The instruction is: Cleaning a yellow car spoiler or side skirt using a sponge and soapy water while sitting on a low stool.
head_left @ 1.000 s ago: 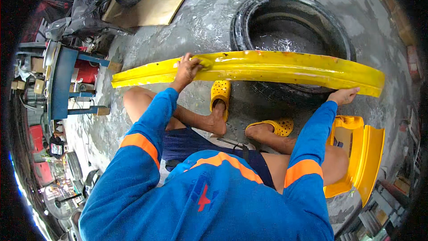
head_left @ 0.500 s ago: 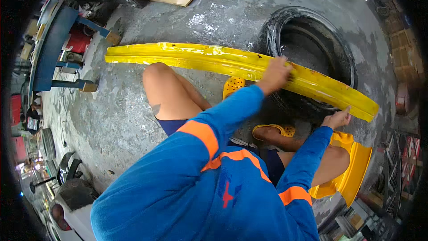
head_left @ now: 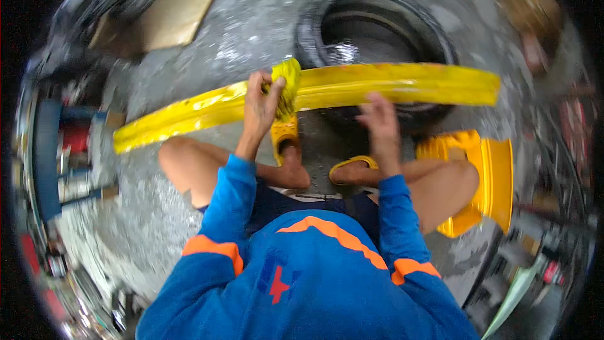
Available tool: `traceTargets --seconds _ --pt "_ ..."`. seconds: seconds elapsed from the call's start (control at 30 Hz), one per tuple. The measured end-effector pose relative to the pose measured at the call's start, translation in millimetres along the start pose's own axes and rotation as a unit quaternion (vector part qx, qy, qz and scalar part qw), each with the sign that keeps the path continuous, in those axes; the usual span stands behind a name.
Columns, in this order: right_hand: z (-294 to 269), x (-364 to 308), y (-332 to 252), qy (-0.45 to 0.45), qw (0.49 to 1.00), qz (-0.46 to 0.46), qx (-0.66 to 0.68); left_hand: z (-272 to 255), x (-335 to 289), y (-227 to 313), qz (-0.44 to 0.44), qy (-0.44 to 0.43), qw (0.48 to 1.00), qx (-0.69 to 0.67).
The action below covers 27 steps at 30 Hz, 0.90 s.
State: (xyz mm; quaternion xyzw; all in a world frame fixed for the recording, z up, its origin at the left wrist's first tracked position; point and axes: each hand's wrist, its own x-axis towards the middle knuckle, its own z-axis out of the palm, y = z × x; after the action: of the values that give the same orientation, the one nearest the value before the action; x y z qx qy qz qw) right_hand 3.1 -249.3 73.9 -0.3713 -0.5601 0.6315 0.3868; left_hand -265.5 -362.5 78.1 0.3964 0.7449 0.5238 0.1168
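You sit low over a wet grey concrete floor (head_left: pixel 207 44), knees spread, yellow sandals (head_left: pixel 286 135) on your feet. A long, curved yellow panel (head_left: pixel 390 85) lies crosswise in front of you, resting over a black tyre (head_left: pixel 377 25) that lies flat on the floor. Your left hand (head_left: pixel 261 104) is clenched around a yellow cloth (head_left: pixel 288 85) and presses it onto the panel near its middle. Your right hand (head_left: pixel 377 119) hovers just beside the panel's near edge, fingers loosely spread, holding nothing.

This looks like wiping or rubbing down the panel, partway along its length. The next stroke likely needs the right hand to steady the panel so it does not slide on the tyre.

A yellow wheel rim (head_left: pixel 487 179) sits by your right knee. A flat cardboard sheet (head_left: pixel 182 6) lies farther off, and blurred workshop clutter lines your left side.
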Motion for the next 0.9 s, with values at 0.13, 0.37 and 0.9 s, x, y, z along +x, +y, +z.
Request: traceTargets --seconds 0.13,0.37,0.9 --pt "40 -22 15 -0.082 0.969 0.092 0.216 57 -38 68 0.181 -0.069 0.980 -0.048" --pt "-14 -37 -23 -0.140 0.982 0.121 -0.030 38 -47 109 -0.051 -0.184 0.972 -0.134" --pt "21 -41 -103 -0.009 0.968 0.024 0.248 -30 -71 71 -0.161 -0.429 0.824 -0.333"
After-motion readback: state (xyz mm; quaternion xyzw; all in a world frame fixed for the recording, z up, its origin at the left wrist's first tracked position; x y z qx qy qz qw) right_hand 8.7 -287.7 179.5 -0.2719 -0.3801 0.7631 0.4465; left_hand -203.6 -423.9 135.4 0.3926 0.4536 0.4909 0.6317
